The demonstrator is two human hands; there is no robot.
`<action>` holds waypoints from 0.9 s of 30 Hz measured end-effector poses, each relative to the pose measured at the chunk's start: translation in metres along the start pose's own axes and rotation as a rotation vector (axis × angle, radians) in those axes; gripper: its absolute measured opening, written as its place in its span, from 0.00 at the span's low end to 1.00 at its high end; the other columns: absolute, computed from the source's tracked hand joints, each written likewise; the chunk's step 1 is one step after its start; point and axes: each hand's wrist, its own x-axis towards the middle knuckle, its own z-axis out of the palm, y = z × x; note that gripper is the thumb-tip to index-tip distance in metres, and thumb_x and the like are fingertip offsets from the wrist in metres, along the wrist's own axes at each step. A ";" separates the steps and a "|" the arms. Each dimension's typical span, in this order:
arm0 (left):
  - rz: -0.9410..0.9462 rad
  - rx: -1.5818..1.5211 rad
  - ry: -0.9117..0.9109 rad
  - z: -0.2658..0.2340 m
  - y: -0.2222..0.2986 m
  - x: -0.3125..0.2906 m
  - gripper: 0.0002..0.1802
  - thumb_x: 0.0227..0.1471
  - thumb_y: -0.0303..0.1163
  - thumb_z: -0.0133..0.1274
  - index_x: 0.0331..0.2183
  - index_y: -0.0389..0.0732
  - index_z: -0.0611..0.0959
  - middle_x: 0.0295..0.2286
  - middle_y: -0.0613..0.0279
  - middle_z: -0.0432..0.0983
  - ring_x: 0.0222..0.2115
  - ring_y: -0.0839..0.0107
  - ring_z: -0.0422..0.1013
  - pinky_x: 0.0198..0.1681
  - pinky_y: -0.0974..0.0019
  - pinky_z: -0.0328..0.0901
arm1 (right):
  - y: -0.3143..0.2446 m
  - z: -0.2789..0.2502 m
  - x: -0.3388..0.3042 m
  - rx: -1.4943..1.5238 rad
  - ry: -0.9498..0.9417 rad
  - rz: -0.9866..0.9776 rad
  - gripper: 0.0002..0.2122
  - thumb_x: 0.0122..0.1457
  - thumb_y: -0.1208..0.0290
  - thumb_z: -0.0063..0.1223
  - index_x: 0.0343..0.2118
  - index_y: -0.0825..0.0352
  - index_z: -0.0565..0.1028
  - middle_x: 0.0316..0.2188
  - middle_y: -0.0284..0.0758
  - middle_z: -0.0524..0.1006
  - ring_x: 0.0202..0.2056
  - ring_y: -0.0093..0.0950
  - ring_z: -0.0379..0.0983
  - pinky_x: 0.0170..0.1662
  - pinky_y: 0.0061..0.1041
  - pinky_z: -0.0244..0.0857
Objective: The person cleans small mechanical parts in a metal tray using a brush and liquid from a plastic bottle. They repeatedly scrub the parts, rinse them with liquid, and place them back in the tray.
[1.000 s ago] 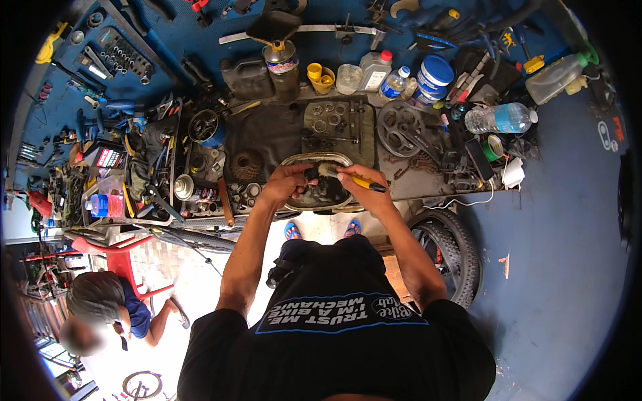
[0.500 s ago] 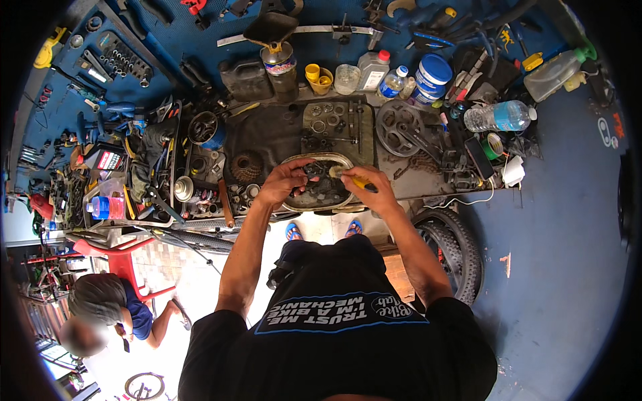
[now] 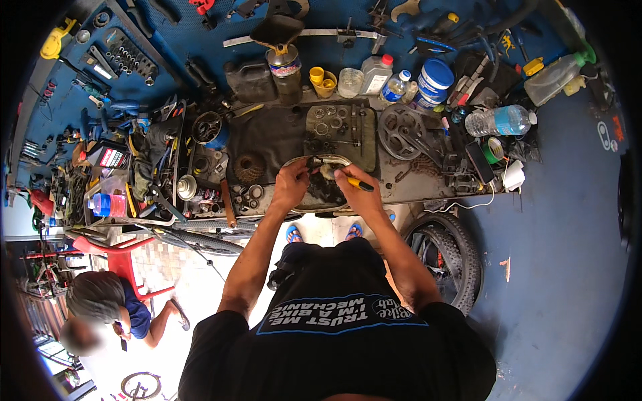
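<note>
Over an oval metal basin [image 3: 343, 160] at the bench's front edge, both of my hands are working close together. My left hand [image 3: 291, 185] is closed around a small dark bike part [image 3: 314, 162], whose exact kind I cannot make out. In my right hand [image 3: 360, 195] is a brush [image 3: 362, 184] with a yellow and black handle. Its pale bristles point left toward the dark part, and I cannot tell whether they touch it. Dark, dirty contents lie in the basin below, partly hidden by my hands.
Left of the basin sit a sprocket cassette [image 3: 249, 167] and a wooden-handled tool [image 3: 228, 204]. Behind, a mat [image 3: 361, 150] carries rings and small parts. A crankset [image 3: 401, 130] and water bottle [image 3: 500, 120] stand right. Tyres [image 3: 465, 267] lean below; a person [image 3: 100, 301] sits lower left.
My right hand and the brush have shifted slightly left and down, closer to my left hand. My left hand has moved a little to the right, still gripping the dark part.
</note>
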 end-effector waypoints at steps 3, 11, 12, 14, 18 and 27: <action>-0.028 0.028 -0.094 0.000 0.013 -0.005 0.24 0.56 0.21 0.53 0.54 0.27 0.81 0.43 0.41 0.85 0.37 0.59 0.84 0.43 0.61 0.76 | -0.010 0.001 -0.005 0.116 0.001 0.005 0.14 0.68 0.60 0.61 0.39 0.68 0.79 0.25 0.35 0.81 0.28 0.20 0.76 0.35 0.25 0.70; 0.060 0.073 -0.017 -0.001 0.020 -0.014 0.23 0.56 0.17 0.51 0.54 0.29 0.82 0.44 0.41 0.85 0.48 0.57 0.83 0.51 0.61 0.74 | -0.013 0.000 -0.002 0.124 0.022 0.032 0.13 0.67 0.60 0.62 0.39 0.67 0.80 0.25 0.36 0.82 0.29 0.18 0.77 0.36 0.25 0.71; 0.058 0.087 -0.001 0.004 0.017 -0.015 0.23 0.56 0.17 0.50 0.53 0.30 0.82 0.43 0.41 0.85 0.48 0.57 0.83 0.51 0.61 0.74 | -0.008 0.002 0.000 0.121 0.025 0.003 0.13 0.68 0.60 0.62 0.39 0.68 0.80 0.25 0.34 0.82 0.29 0.17 0.75 0.35 0.23 0.70; 0.082 0.100 -0.015 0.006 0.025 -0.013 0.22 0.56 0.16 0.50 0.53 0.30 0.83 0.43 0.41 0.85 0.48 0.56 0.83 0.51 0.60 0.74 | -0.002 0.004 0.006 0.114 0.055 -0.062 0.14 0.68 0.60 0.62 0.39 0.69 0.80 0.25 0.29 0.80 0.27 0.14 0.71 0.34 0.20 0.67; 0.142 0.073 -0.028 0.001 0.013 -0.015 0.21 0.57 0.16 0.51 0.53 0.30 0.83 0.42 0.42 0.85 0.45 0.57 0.83 0.49 0.60 0.74 | 0.000 -0.013 0.012 -0.017 0.031 -0.041 0.17 0.68 0.56 0.61 0.39 0.69 0.80 0.25 0.29 0.81 0.28 0.15 0.72 0.33 0.21 0.67; 0.091 0.000 -0.088 0.001 -0.003 -0.013 0.23 0.59 0.16 0.51 0.56 0.30 0.80 0.42 0.51 0.85 0.41 0.71 0.80 0.44 0.67 0.73 | 0.004 -0.024 0.016 0.080 -0.060 0.026 0.18 0.67 0.53 0.64 0.40 0.68 0.82 0.25 0.26 0.79 0.26 0.15 0.73 0.30 0.20 0.68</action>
